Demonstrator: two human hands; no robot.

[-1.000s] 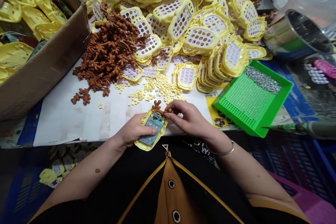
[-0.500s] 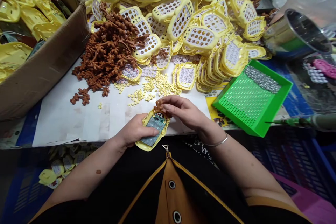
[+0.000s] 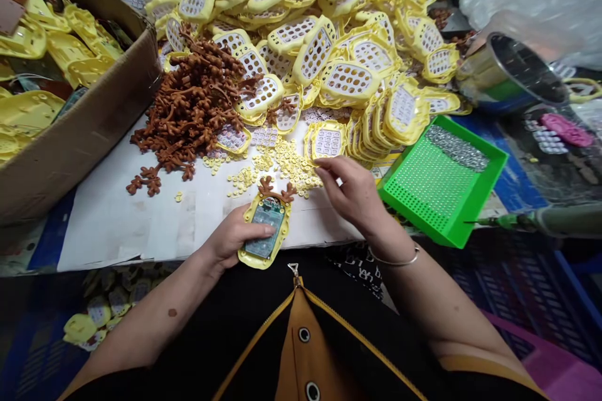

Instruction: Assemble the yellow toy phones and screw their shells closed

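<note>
My left hand [image 3: 231,238] grips a yellow toy shell [image 3: 263,230] at the near edge of the white sheet, thumb pressed on the greenish circuit board inside it. Two brown antler pieces [image 3: 275,188] stick out of the shell's top. My right hand [image 3: 350,191] hovers past the shell over a scatter of small yellow rings [image 3: 289,163], fingers bent and reaching down toward them. Whether anything is pinched between the fingertips is hidden.
A heap of brown antler pieces [image 3: 195,103] lies to the left, a big pile of yellow perforated shells [image 3: 329,44] behind. A cardboard box [image 3: 79,131] of yellow parts stands at left. At right sit a green tray [image 3: 442,178], a metal bowl [image 3: 515,72] and an electric screwdriver [image 3: 540,220].
My right hand let go of the antler at the shell's top and moved away to the right, over the small yellow rings. Both antlers now sit in the shell. The left hand keeps its hold.
</note>
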